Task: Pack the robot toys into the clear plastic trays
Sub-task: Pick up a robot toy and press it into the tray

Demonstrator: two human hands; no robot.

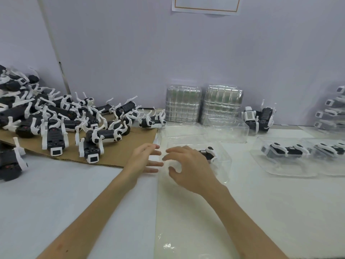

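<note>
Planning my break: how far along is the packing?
Done: filled trays lie at right. In hand: the left hand and right hand are at a tray with one toy inside. Left: a big pile of toys on cardboard, plus empty tray stacks by the wall.

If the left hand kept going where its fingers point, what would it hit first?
Likely the left rim of the clear plastic tray holding a black-and-white robot toy; depth is unclear.

You've got cardboard [115,152] flat on the white surface [56,193], and orange-bordered paper [205,5] up on the wall [130,53] behind.
</note>
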